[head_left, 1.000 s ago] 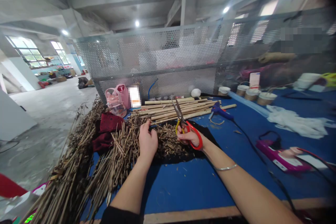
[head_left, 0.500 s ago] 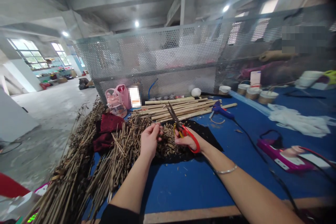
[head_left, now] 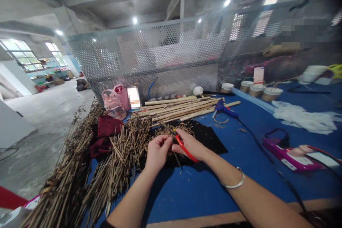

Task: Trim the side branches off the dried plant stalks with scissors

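My right hand (head_left: pixel 190 146) is closed around a pair of scissors (head_left: pixel 185 149) with red handles, its blades pointing up and left over the clippings. Close beside it, my left hand (head_left: pixel 158 152) pinches thumb and fingers together. A thin dark stem (head_left: pixel 178 161) slants down from between the two hands; its upper end is hidden by the fingers. Beneath and beyond the hands, dry brown clippings (head_left: pixel 189 127) lie on a black sheet (head_left: pixel 215 139). Left of my left hand is a heap of dried stalks (head_left: pixel 125 149).
Pale sticks (head_left: pixel 176 109) lie across the back of the blue table (head_left: pixel 208 192). A blue glue gun (head_left: pixel 226 109), a purple power strip (head_left: pixel 290 155) and crumpled white plastic (head_left: pixel 304 117) are at right. A pink bag (head_left: pixel 117 98) and maroon cloth (head_left: pixel 109 126) stand left.
My hands have come closer together and lower. The scissors have tilted further left, and a thin stem now shows below the fingers. The view has shifted slightly.
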A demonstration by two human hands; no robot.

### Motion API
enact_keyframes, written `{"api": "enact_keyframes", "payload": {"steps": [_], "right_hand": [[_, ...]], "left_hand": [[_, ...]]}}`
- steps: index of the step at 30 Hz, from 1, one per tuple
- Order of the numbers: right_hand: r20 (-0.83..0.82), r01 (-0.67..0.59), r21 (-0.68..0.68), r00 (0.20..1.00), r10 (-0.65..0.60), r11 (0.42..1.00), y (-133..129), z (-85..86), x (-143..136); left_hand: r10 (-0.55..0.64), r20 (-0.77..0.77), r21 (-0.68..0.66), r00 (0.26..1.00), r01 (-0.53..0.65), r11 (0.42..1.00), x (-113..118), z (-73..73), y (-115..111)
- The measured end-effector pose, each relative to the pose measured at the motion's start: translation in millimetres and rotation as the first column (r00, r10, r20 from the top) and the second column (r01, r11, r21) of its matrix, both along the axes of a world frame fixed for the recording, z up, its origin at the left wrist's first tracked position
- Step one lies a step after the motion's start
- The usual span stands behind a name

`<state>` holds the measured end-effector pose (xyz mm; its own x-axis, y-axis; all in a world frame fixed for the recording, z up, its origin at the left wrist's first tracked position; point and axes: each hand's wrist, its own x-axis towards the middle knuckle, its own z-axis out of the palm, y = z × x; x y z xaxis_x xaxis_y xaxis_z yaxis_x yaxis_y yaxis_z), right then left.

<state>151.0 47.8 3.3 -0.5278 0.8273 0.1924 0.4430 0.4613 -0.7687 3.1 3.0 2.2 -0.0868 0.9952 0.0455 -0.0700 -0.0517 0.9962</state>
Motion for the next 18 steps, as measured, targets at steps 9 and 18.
{"api": "enact_keyframes", "payload": {"steps": [9, 18], "right_hand": [[0.109, 0.095, 0.021, 0.989, -0.097, 0.995, -4, -1.9, -6], [0.05, 0.088, 0.025, 0.995, -0.089, 0.996, 1, -12.0, -8]], "left_hand": [[0.055, -0.04, -0.016, 0.998, -0.056, 0.998, 6, -6.6, -3], [0.116, -0.032, -0.04, 0.993, -0.118, 0.992, 7, -2.5, -5]]}}
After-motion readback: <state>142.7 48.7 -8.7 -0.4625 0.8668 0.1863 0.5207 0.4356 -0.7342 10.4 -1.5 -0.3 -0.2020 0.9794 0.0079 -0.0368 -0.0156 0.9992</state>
